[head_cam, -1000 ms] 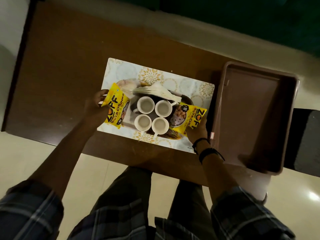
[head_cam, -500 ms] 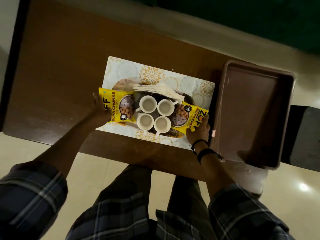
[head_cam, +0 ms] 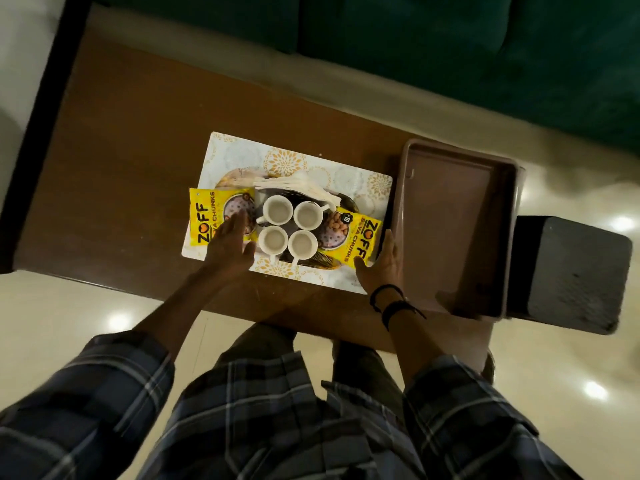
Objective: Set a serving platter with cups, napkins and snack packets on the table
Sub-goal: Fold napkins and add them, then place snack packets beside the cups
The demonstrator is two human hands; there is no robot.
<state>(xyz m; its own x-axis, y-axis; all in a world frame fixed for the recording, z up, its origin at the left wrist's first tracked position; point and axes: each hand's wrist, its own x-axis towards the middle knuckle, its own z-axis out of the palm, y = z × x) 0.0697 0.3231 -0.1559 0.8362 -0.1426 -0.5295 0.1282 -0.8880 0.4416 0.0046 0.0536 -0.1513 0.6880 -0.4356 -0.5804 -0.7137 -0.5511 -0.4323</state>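
Observation:
A dark oval serving platter (head_cam: 341,204) rests on a patterned white placemat (head_cam: 239,157) on the brown table (head_cam: 138,140). Several white cups (head_cam: 277,211) stand at its middle, with folded white napkins (head_cam: 294,184) behind them. One yellow snack packet (head_cam: 211,213) lies flat at the platter's left, another yellow snack packet (head_cam: 356,242) at its right. My left hand (head_cam: 232,245) hovers with fingers spread over the left packet's near edge. Flat and with fingers apart, my right hand (head_cam: 382,268) lies by the right packet's near corner.
A brown plastic tub (head_cam: 453,223) stands on the table's right end, close to my right hand. A dark grey block (head_cam: 575,271) sits beyond it at the right. A green sofa (head_cam: 450,39) runs along the far side. My legs are at the near edge.
The left packet has been laid flat and let go; my left hand has opened and slid right toward the cups. My right hand has released the right packet and drawn back slightly.

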